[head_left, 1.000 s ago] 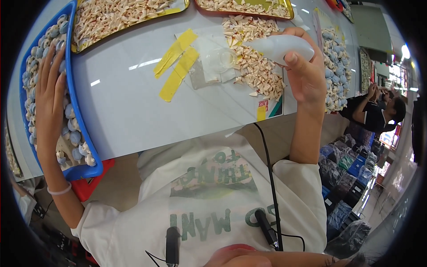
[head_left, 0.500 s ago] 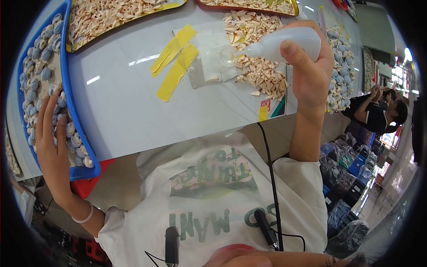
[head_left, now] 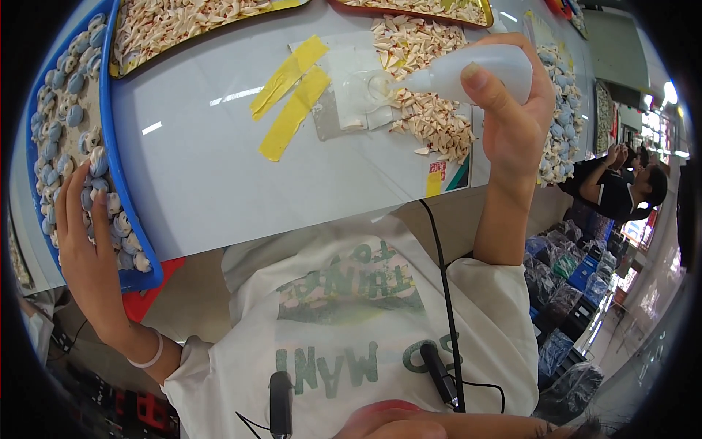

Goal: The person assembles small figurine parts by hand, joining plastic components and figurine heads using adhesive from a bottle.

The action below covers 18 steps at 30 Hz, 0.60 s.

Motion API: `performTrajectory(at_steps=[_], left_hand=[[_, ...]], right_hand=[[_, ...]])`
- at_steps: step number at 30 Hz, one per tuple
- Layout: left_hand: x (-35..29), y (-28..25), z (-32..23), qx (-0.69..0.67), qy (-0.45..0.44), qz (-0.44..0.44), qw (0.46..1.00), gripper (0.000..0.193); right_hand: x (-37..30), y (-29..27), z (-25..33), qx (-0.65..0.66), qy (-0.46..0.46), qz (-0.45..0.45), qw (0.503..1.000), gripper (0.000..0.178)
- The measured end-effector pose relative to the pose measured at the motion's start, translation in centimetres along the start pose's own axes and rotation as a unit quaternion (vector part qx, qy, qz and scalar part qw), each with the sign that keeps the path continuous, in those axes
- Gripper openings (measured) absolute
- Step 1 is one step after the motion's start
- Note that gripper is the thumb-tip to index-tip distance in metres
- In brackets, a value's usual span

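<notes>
My left hand reaches into a blue tray on the left, its fingers stretched out and apart. Its fingertips rest among small rounded blue-and-white pieces; one such piece lies right by the index fingertip. On the right, my right hand is wrapped around a pale translucent squeeze bottle, tilted with its nozzle to the left. The nozzle tip is beside a clear round blob on a whitish sheet. Whether liquid is coming out, I cannot tell. Small cream pointed pieces lie in a heap below the bottle.
Two yellow tape strips lie on the white table. Trays of cream pieces stand at the far edge. More blue-and-white pieces lie beyond my right hand. A black cable hangs before me; another person is at far right.
The fingers of my left hand have shifted slightly among the blue-and-white pieces. The bottle in my right hand has moved a little to the right in the picture.
</notes>
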<state>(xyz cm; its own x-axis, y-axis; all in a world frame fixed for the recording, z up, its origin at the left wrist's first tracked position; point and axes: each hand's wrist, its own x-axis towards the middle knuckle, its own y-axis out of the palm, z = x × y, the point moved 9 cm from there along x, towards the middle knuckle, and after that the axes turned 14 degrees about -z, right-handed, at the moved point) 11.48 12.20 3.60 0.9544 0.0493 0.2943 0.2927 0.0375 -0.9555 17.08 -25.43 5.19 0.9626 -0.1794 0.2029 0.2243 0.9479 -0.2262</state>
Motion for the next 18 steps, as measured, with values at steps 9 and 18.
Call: performTrajectory(at_steps=[9, 18], left_hand=[[-0.2, 0.5, 1.1, -0.030, -0.085, -0.003, 0.996, 0.037], [-0.4, 0.7, 1.6, -0.016, -0.109, -0.005, 0.994, 0.039]], right_hand=[[-1.2, -0.9, -3.4, 0.129, 0.151, -0.012, 0.980, 0.027], [-1.9, -0.1, -3.9, 0.137, 0.173, 0.006, 0.975, 0.026]])
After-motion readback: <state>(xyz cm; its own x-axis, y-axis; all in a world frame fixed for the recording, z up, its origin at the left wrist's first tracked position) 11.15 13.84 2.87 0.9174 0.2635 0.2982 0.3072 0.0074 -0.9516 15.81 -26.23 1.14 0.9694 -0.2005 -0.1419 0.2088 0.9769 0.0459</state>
